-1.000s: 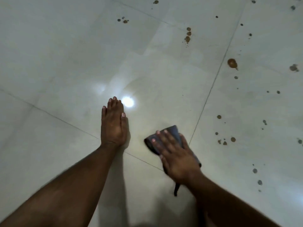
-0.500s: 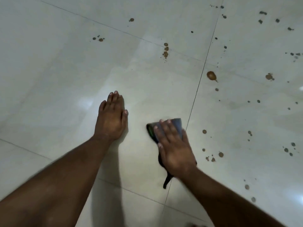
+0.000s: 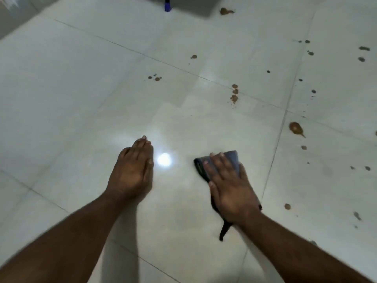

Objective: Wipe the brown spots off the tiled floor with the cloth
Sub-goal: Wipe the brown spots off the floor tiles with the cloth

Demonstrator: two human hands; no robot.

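My right hand (image 3: 230,188) lies flat, fingers straight, pressing a folded dark grey-blue cloth (image 3: 231,160) onto the pale glossy tiled floor (image 3: 81,88). A dark strip of the cloth trails back past my wrist. My left hand (image 3: 132,170) rests flat on the floor to the left, fingers together. Brown spots lie ahead and to the right: a stacked cluster (image 3: 234,94), a large blob (image 3: 295,128), a small group (image 3: 155,78), a single spot (image 3: 193,56) and a spot near my right wrist (image 3: 287,206).
Several small dark specks (image 3: 361,58) scatter over the right-hand tiles. A blue-tipped object (image 3: 167,6) and a dark flat shape (image 3: 193,7) sit at the far top edge, with a brown smear (image 3: 225,11) beside them. A bright light reflection (image 3: 164,159) glares between my hands.
The view has tilted up, showing more floor ahead. My right hand and the cloth have slid slightly forward and right; my left hand stays flat on the tile.
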